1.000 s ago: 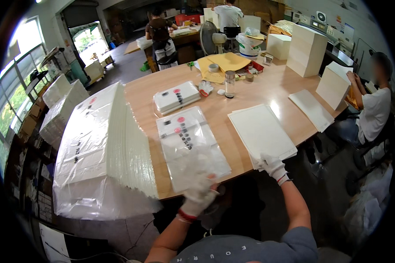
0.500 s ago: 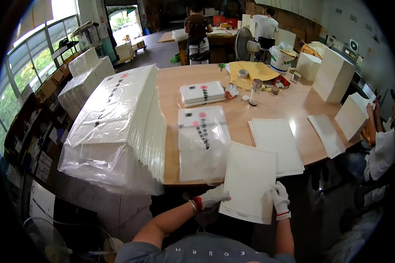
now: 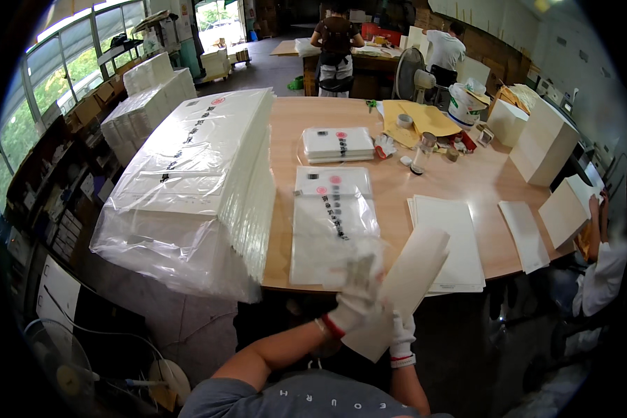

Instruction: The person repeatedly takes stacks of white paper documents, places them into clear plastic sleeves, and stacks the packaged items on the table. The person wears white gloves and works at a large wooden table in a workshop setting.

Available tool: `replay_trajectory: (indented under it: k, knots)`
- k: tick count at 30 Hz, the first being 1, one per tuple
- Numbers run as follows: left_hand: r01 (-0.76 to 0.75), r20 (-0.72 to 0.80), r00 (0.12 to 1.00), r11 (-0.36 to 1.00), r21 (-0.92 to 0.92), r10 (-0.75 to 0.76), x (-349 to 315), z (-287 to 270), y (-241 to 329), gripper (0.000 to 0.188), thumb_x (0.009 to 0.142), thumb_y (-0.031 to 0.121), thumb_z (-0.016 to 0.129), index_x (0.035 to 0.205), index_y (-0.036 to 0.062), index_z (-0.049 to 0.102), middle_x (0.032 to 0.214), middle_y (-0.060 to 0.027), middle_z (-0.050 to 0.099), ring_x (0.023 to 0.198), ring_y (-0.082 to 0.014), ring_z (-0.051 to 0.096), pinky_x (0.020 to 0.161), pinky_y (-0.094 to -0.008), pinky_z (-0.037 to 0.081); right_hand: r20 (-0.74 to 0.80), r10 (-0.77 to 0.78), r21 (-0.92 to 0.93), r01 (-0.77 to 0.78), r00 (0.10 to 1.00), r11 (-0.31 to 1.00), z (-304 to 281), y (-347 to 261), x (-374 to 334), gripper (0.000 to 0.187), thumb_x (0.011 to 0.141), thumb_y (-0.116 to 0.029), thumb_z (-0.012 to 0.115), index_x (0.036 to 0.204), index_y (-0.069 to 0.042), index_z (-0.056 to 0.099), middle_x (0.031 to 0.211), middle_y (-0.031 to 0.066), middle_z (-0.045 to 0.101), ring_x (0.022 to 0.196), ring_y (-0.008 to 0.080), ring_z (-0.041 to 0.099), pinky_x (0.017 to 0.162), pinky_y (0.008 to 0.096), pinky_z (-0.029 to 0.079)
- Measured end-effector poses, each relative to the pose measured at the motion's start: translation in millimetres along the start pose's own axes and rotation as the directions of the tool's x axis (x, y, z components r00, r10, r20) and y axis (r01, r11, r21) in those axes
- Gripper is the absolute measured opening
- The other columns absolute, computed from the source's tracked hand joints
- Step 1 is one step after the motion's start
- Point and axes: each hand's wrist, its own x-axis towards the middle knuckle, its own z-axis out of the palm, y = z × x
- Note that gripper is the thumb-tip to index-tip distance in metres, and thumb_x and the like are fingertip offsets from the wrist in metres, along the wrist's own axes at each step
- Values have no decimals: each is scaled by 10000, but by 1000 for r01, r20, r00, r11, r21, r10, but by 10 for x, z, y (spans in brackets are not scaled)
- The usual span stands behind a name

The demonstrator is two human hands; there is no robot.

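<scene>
My right hand (image 3: 403, 336), in a white glove with a red cuff, is closed on the lower part of a stack of cream paper sheets (image 3: 419, 268). The sheets stand tilted and slightly curved above the table's front edge. My gloved left hand (image 3: 356, 298) is raised beside them, over the near end of a clear printed plastic bag (image 3: 327, 254). Motion smears its fingers, so I cannot tell whether they grip anything. To the right of the held sheets, another stack of cream paper (image 3: 460, 244) lies on the table.
A tall pile of printed plastic bags (image 3: 188, 160) covers the table's left side. Farther back are a smaller packed stack (image 3: 338, 143), a glass jar (image 3: 422, 155) and yellow paper (image 3: 421, 115). A co-worker's hands (image 3: 598, 202) hold a paper block (image 3: 563, 212) at right.
The held sheets have turned from lying broad-side up to a steep, narrow tilt. My left hand has left their lower left edge and risen toward the bag; my right hand has shifted left.
</scene>
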Motion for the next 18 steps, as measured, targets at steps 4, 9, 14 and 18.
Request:
replay_trajectory:
  k: [4, 9, 14, 18]
  knots:
    - [247, 58, 960, 925, 288, -275, 557, -72, -534, 540, 784, 192, 599, 1241, -36, 425, 1112, -159, 557, 1001, -245, 542, 928, -511, 360, 53, -166, -329, 174, 985, 928, -185, -460, -94, 322, 843, -120, 582, 1126, 25, 532, 991, 99, 593, 901, 178, 563, 759, 311, 468]
    - [565, 504, 817, 218, -795, -280, 1089, -515, -1018, 475, 815, 98, 600, 1224, -48, 408, 1003, -82, 629, 778, -68, 549, 639, -197, 438, 338, -335, -701, 473, 879, 534, -257, -1055, -55, 303, 737, -61, 620, 1035, -6, 610, 980, 171, 606, 839, 304, 607, 739, 329, 495]
    - [463, 315, 882, 525, -714, -350, 1149, -256, -976, 391, 817, 171, 596, 1179, 58, 499, 1055, -139, 612, 812, -156, 575, 700, -269, 464, 534, -38, -829, 532, 844, 171, 179, -1132, 298, 228, 742, -156, 616, 950, -63, 625, 961, 170, 610, 745, 333, 615, 664, 385, 505]
    - [213, 501, 854, 972, -94, -139, 915, -356, 59, 386, 721, 128, 575, 1093, 31, 540, 999, -154, 600, 952, -328, 565, 856, -408, 450, 452, 228, -890, 422, 862, 172, 344, -696, 931, 308, 741, -297, 645, 931, -59, 602, 995, 160, 600, 816, 338, 605, 709, 415, 488]
